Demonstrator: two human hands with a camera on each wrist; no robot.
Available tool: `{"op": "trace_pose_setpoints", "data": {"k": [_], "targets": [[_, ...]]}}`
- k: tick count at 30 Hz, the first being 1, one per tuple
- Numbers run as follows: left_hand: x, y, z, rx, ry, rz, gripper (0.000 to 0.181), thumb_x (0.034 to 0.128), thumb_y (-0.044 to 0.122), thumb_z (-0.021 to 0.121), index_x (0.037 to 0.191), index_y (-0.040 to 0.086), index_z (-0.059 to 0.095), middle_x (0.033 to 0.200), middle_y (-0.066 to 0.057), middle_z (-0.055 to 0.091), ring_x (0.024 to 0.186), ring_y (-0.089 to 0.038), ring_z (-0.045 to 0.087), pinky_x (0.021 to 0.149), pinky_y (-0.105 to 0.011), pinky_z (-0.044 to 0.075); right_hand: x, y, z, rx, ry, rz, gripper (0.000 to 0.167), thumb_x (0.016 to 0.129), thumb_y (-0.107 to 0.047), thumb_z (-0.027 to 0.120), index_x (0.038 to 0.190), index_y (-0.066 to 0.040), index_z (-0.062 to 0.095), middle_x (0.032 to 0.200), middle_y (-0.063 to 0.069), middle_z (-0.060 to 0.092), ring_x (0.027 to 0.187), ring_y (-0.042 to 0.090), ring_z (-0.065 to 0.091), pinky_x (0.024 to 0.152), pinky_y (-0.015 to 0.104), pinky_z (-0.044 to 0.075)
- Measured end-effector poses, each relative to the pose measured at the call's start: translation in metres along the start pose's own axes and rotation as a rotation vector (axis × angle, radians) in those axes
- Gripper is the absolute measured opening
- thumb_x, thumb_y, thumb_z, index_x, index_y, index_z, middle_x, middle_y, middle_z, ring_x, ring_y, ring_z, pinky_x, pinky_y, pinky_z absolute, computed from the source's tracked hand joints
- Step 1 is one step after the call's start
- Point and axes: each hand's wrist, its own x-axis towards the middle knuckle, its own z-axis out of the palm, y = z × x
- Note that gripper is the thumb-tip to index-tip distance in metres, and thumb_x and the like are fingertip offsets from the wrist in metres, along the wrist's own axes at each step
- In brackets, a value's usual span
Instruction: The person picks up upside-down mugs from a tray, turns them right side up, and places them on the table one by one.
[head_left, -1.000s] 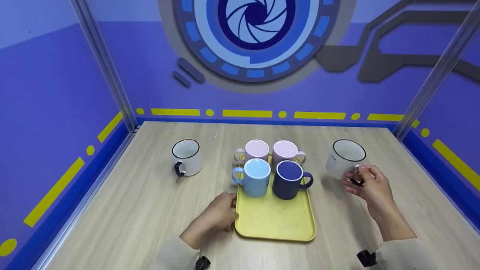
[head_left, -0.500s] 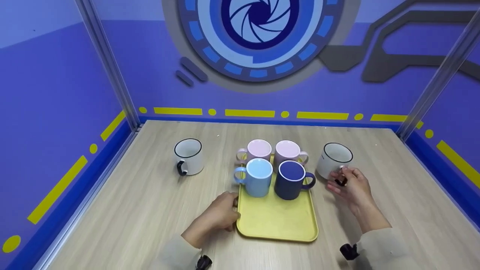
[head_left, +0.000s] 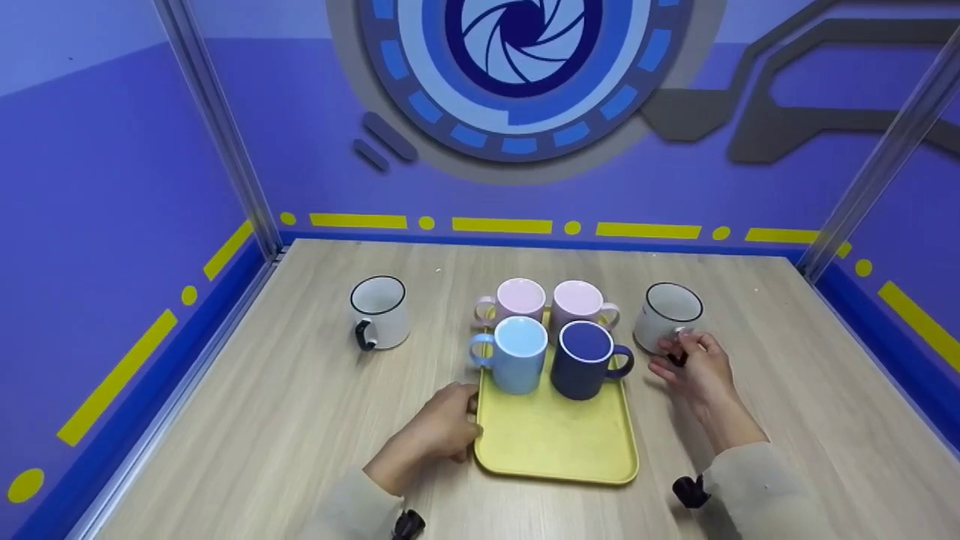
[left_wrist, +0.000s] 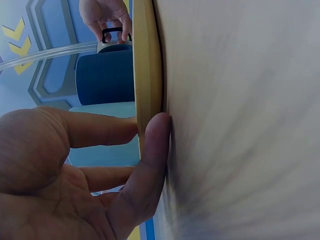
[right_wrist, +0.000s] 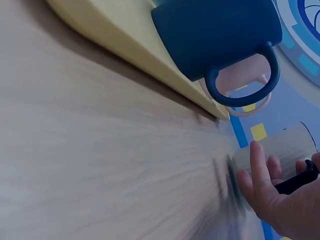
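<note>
The right hand (head_left: 701,367) grips a white mug (head_left: 661,324) by the handle (right_wrist: 298,180), now nearer the tray (head_left: 556,441) and its 4 mugs (head_left: 519,367), perhaps touching the table (head_left: 262,420); the left hand (head_left: 446,426) pinches the tray's left edge.

Holding left edge of yellow tray (head_left: 555,442) with left hand (head_left: 442,426), pinching black handle (head_left: 678,359) of white mug (head_left: 664,322) just right of tray with right hand (head_left: 699,373). On tray, light blue mug (head_left: 517,364) beside navy mug (head_left: 579,375), left pink mug (head_left: 520,297) and right pink mug (head_left: 576,301) behind, with handles turned outward. Also visible: black-rimmed second mug (head_left: 386,319) upright on wood-grain table (head_left: 300,420), left of tray; blue-purple back wall (head_left: 292,135) beyond.
</note>
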Motion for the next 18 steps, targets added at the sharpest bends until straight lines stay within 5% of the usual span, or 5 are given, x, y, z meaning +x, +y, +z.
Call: {"op": "trace_pose_setpoints", "data": {"k": [18], "targets": [[0.0001,0.0002,0.0003,-0.012,0.007,-0.043,0.034,0.0770,-0.012,0.056,0.109,0.001,0.059,0.095,-0.013,0.057,0.046,-0.015,0.062,0.045,-0.034,0.058,0.0057,-0.0011,-0.0055,-0.102,0.000,0.025,0.023,0.113,-0.036,0.036,0.119,-0.016,0.046,0.119,0.002,0.063,0.100,0.019,0.073,0.094,0.044,0.061]]}}
